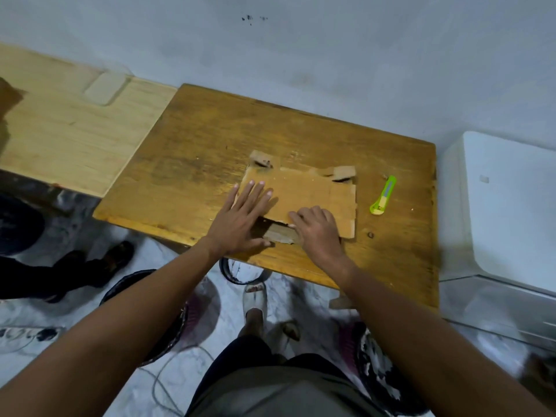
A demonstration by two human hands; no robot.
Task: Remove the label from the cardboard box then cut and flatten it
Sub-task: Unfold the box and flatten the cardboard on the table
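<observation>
The brown cardboard box lies flat on the wooden table, with small flaps sticking out at its far left and far right corners. My left hand rests palm down with fingers spread on the box's left part. At the near edge, my right hand has its fingers curled over the cardboard, next to a lifted near flap. A green utility knife lies on the table to the right of the box, apart from both hands. I see no label.
A lighter wooden surface adjoins the table on the left. A white appliance stands to the right. Another person's dark shoes are on the floor at the left. Cables, my feet and patterned mats lie below the table's near edge.
</observation>
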